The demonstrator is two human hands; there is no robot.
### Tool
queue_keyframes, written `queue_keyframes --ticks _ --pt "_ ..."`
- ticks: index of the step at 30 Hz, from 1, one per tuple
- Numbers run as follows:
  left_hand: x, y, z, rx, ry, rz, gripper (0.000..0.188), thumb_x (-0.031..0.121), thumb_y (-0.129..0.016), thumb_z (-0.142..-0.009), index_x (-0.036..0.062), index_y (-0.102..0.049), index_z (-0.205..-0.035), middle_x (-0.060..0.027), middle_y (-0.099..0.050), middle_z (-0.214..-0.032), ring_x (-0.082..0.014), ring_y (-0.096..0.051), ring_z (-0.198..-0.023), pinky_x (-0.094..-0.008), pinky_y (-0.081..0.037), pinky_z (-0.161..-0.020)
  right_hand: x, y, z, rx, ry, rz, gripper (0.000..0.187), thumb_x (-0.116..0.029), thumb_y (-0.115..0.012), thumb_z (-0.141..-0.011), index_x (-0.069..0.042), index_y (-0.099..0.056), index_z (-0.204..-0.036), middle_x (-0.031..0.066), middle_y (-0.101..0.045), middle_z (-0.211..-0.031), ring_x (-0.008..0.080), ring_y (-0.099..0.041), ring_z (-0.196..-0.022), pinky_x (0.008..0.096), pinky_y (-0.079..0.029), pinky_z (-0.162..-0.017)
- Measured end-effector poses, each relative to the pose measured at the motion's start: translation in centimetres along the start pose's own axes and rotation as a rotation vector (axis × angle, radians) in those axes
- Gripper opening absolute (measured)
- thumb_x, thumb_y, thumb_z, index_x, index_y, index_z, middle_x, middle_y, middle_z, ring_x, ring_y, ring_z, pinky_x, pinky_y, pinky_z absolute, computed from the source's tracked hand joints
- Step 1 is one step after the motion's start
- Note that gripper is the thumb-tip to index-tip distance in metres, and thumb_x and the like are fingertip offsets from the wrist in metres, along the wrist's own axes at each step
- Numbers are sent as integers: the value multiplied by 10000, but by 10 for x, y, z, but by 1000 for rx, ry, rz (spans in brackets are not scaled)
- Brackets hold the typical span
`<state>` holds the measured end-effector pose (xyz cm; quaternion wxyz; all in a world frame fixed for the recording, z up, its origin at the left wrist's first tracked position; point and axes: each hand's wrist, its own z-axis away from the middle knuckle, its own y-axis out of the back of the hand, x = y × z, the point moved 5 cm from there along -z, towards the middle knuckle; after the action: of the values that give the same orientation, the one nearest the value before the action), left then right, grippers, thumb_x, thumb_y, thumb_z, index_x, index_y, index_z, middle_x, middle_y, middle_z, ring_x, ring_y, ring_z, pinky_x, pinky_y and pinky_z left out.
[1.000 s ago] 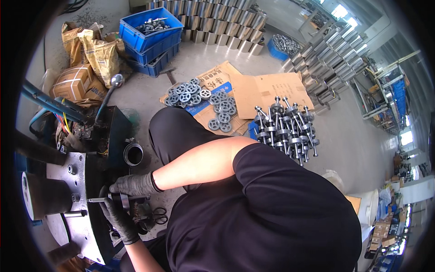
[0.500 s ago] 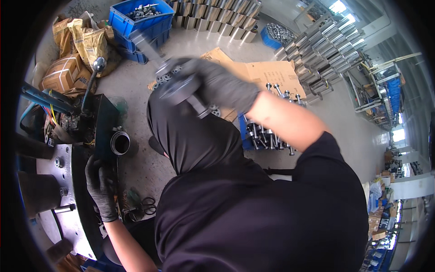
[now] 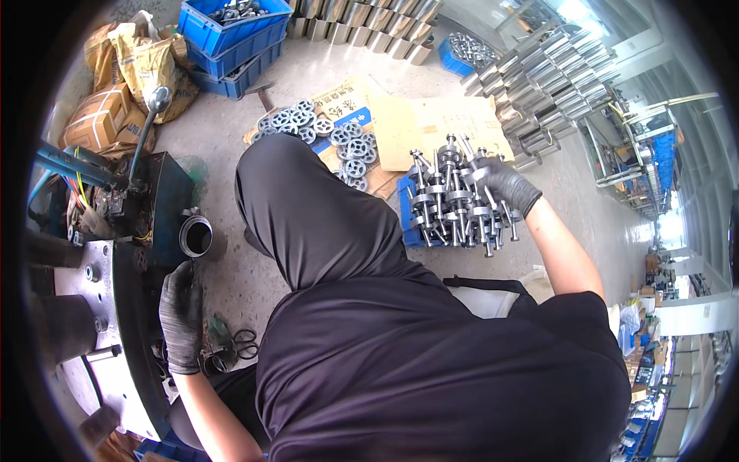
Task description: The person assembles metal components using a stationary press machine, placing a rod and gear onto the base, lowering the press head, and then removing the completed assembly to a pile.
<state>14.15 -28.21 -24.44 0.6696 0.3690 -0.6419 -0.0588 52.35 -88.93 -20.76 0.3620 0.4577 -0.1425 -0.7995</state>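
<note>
My right hand (image 3: pixel 506 185), in a grey-black glove, reaches over the heap of metal shafts with round flanges (image 3: pixel 454 196). Its fingers are closed around a flanged shaft at the heap's right side, and the fingertips are partly hidden among the parts. A blue crate (image 3: pixel 406 209) shows under the heap. My left hand (image 3: pixel 182 319), also gloved, is beside the machine's steel plate (image 3: pixel 96 308). Its fingers are loosely stretched and nothing shows in them. Just beyond the fingertips stands a dark hollow cylinder (image 3: pixel 196 236).
Spoked metal wheels (image 3: pixel 354 150) lie on flattened cardboard (image 3: pixel 435 127) beyond my knee. Blue crates (image 3: pixel 231 54) are stacked at the far left near sacks (image 3: pixel 142 61). Rows of shiny metal tubes (image 3: pixel 539 85) stand far right. Scissors (image 3: pixel 245 344) lie near my left hand.
My right hand has moved from above my knee, where it held a flanged shaft, rightward and down to the heap. My left hand has shifted slightly right, away from the machine.
</note>
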Motion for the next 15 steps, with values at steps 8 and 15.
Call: queue_keyframes --ticks 8,15 --pt "13 1 -2 -48 -45 -77 382 20 -663 -975 24 -634 -1356 -154 -689 -1203 -292 -670 -1134 -384 -534 -987 0 -91 15 65 269 890 453 -382 -864 -864 -127 -740 -1218 202 -655 -1298 374 -691 -1095 442 -539 -975" --pt "8 7 7 -51 -15 -182 377 42 -684 -963 30 -650 -1338 -174 -695 -1194 -332 -681 -1103 -413 -543 -966 -41 -127 14 -133 468 979 489 -546 -725 -934 -85 -754 -1095 185 -720 -1080 369 -680 -1081 495 -526 -958"
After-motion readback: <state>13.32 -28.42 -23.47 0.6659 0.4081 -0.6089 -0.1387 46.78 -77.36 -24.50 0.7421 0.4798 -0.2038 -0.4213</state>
